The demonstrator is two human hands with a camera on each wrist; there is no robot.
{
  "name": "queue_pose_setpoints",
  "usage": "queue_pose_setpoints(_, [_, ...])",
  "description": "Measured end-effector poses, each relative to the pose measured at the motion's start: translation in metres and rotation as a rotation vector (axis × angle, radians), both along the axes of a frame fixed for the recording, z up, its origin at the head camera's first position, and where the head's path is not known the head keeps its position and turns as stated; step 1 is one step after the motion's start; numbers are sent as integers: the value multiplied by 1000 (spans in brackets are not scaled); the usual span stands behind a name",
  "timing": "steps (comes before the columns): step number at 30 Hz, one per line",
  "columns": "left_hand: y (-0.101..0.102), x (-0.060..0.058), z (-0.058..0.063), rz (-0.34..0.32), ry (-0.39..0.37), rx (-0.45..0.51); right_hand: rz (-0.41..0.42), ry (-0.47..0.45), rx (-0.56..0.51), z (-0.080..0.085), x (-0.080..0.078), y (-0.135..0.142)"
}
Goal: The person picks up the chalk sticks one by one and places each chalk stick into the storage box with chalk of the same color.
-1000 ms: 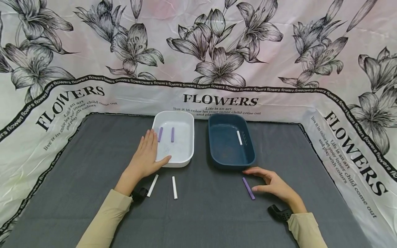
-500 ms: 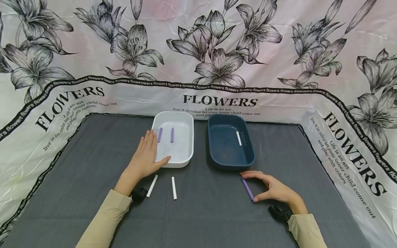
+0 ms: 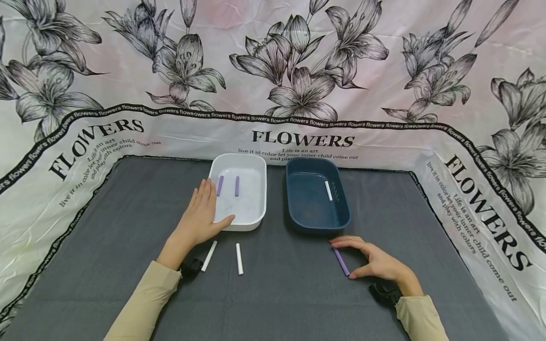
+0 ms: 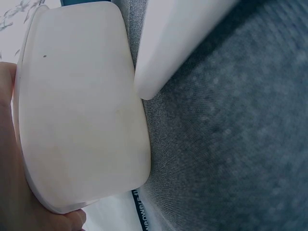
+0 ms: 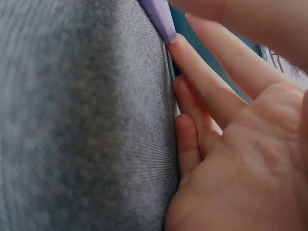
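Observation:
My right hand (image 3: 379, 260) spans a purple chalk stick (image 3: 341, 262) on the grey cloth, thumb at its near end and fingertips at its far end. In the right wrist view, the end of the purple chalk (image 5: 161, 21) meets a fingertip. My left hand (image 3: 198, 218) lies with straight fingers along the left rim of the white tub (image 3: 243, 225), thumb over its front corner. Inside that tub lie two purple chalk sticks (image 3: 237, 186). The blue tub (image 3: 317, 222), just beyond my right fingers, holds a white chalk stick (image 3: 328, 191).
Two white chalk sticks (image 3: 239, 259) lie on the grey cloth (image 3: 277, 298) in front of the white tub, one close to my left wrist. A cloth border printed with flowers and lettering (image 3: 303, 137) runs behind both tubs.
My right fingers and thumb have shifted from beside the purple chalk onto its two ends. The left hand stays on the white tub's rim, and the chalk has stayed in place.

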State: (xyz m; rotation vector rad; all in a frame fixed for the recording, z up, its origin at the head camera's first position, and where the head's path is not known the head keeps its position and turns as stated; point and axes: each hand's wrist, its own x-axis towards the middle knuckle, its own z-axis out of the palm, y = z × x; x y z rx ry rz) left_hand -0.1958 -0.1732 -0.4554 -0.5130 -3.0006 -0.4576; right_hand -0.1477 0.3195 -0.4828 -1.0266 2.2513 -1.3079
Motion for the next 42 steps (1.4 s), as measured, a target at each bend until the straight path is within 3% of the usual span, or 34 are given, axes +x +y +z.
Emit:
queue_pose_setpoints(21, [0,1,-1,-1,10,13,-52,21,17,2,0,-4])
queue_pose_setpoints(42, [1,1,-1,-10,6,18,82,-75,14,12,-3,-38])
